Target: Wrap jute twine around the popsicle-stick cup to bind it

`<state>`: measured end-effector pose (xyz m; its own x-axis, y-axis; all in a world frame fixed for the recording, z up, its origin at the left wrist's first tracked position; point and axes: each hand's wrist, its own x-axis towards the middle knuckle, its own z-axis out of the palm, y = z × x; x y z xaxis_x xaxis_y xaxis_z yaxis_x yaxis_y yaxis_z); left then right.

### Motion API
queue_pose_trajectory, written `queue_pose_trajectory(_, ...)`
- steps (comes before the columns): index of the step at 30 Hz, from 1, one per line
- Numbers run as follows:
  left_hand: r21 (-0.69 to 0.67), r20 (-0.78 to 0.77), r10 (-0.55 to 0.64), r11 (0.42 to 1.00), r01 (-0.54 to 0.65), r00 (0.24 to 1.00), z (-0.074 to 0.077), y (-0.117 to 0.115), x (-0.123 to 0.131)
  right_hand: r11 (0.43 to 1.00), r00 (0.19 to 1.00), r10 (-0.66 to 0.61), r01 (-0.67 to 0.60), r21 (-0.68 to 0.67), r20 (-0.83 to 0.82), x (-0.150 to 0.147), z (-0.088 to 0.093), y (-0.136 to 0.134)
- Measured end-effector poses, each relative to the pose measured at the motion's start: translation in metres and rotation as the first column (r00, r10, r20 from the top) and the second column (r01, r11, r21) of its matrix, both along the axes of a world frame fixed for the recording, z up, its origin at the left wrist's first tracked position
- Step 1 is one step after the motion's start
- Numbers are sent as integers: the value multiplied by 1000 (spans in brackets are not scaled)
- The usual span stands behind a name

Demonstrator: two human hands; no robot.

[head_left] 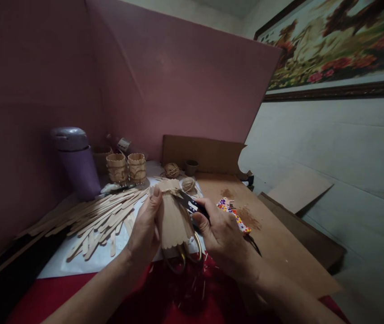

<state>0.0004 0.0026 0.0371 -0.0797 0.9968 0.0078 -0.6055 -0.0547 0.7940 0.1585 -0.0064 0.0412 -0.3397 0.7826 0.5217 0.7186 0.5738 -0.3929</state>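
Observation:
My left hand (pixel 146 227) is closed around a small tube made of wooden sticks (pixel 174 216), bound near its top with twine. My right hand (pixel 223 236) grips a black snipping tool (pixel 192 203) whose tip touches the twine band on the tube. Both hands hover over the near middle of the table. A pair of gold-handled scissors (pixel 192 252) lies under the tube.
Several loose wooden sticks (pixel 100 216) are spread on white paper at the left. Behind stand a purple flask (pixel 77 162), two finished stick cups (pixel 127 167), twine balls (pixel 172 170) and a small pot (pixel 191 167). A patterned lighter (pixel 234 215) rests on brown cardboard (pixel 273 234) at right.

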Motion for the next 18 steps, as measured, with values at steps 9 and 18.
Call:
queue_pose_trajectory(9,43,-40,-5,999,6,999,-8,1,1,999,995,19,-23,-39,-102,-10,4,-1)
queue_pose_trajectory(18,51,-76,-7,999,11,997,-9,-3,2,996,981,-32,16,-88,-192,-15,3,-3)
